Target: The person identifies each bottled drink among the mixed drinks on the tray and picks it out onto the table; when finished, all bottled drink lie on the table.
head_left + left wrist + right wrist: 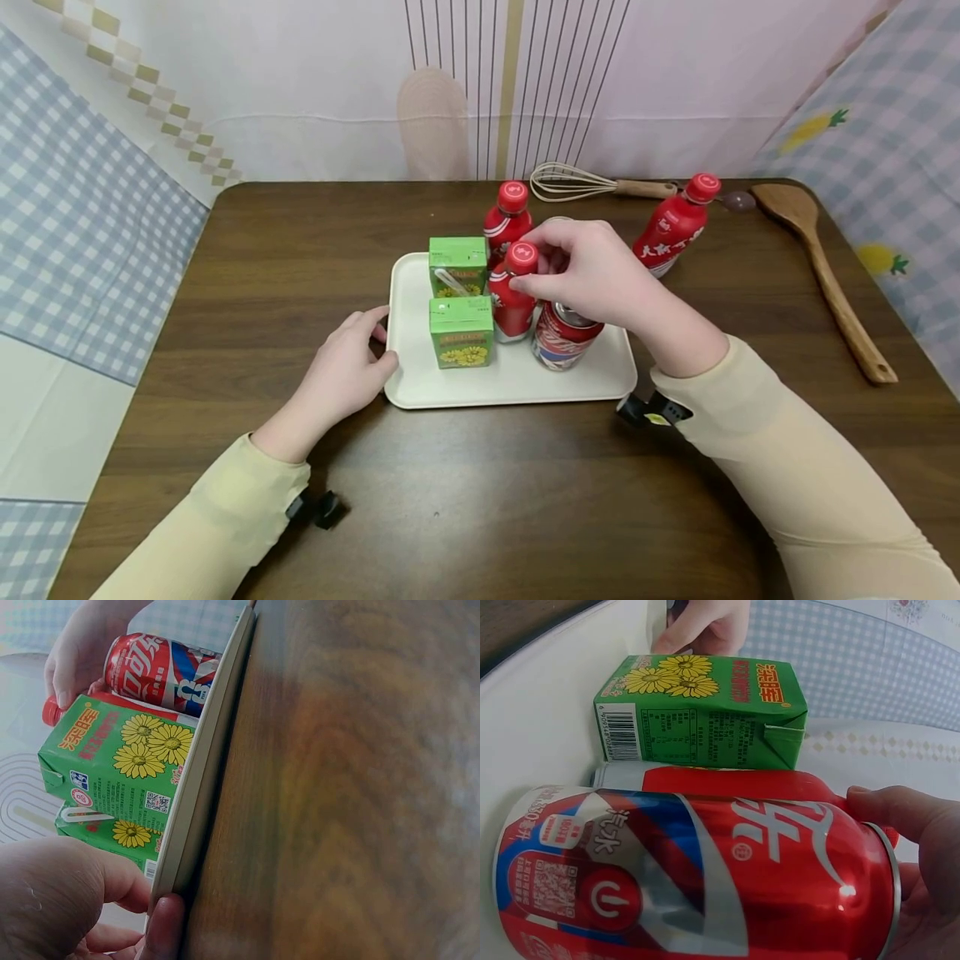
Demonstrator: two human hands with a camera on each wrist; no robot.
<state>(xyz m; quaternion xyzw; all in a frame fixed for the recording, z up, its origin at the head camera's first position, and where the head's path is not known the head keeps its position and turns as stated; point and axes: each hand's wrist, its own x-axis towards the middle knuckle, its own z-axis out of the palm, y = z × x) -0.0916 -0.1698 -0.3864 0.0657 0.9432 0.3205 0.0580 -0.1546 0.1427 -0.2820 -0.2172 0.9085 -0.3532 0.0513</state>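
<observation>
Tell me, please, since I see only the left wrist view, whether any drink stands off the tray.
Observer: Yes, the head view shows a red bottle standing on the table, off to the right of the tray.
Operator: Thank you; what lies along the far edge?
Observer: A whisk lies there, its wire end toward the left.
Operator: And is anything farther right, please?
Observer: Yes, a long wooden utensil lies near the table's right edge.

Red bottle (pixel 513 312) | capped | upright | on cream, round-cornered tray (pixel 525 386)
</observation>
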